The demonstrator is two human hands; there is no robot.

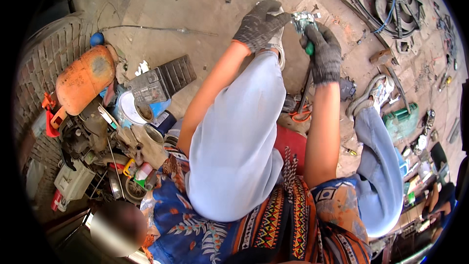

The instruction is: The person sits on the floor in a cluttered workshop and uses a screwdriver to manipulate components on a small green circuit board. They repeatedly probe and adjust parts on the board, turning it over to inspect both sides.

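Note:
My left hand [259, 24], in a dark knit glove, pinches the left end of a small green-and-silver part [303, 19], which looks like a circuit board, at top centre. My right hand [321, 54], gloved alike, grips a green-handled tool [309, 46] just below and right of the part; the tool's tip is hidden. My left sneaker [276, 44] shows behind my left hand. Orange-handled pliers or cutters [300, 116] lie on the paving below my hands.
Cluttered left: an orange tank [83, 78], dark battery-like case [151, 85], cans and parts by brickwork. Right: a radiator fan [393, 5], hammer [381, 57], green toolbox [400, 122], scattered tools. My knees frame a red seat [290, 146]. Another person [439, 200] is at lower right.

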